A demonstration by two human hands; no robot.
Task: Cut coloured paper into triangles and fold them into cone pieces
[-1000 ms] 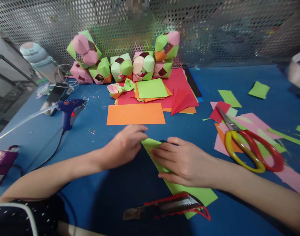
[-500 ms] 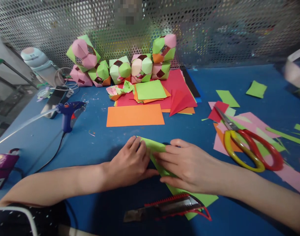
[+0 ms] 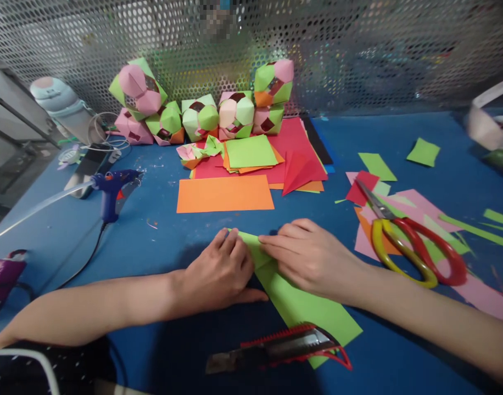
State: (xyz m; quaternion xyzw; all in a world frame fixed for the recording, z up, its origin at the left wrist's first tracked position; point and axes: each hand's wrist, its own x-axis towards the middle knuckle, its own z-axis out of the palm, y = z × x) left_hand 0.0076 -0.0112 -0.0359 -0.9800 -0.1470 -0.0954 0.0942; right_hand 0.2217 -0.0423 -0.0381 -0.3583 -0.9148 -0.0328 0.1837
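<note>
A strip of bright green paper (image 3: 305, 307) lies slantwise on the blue table, its far end folded over between my hands. My left hand (image 3: 224, 269) has its fingers curled down on the strip's far left edge, thumb stretched to the right. My right hand (image 3: 313, 255) presses bent fingers onto the folded part, the index fingertip at its upper edge; its thumb is hidden. A box cutter (image 3: 280, 348) with a red-edged handle lies nearest me, partly over another bit of green paper (image 3: 318, 362).
Red-and-yellow scissors (image 3: 403, 247) rest on paper scraps at right. An orange sheet (image 3: 224, 193) and a paper stack (image 3: 251, 152) lie ahead, with folded paper balls (image 3: 200, 118) behind. A blue glue gun (image 3: 110, 195) stands left, its cord trailing forward. A perforated metal screen (image 3: 337, 60) borders the back.
My right hand has moved up the strip to the fold's upper edge, uncovering more green paper below. My left hand stays almost where it was. The view has shifted slightly.
</note>
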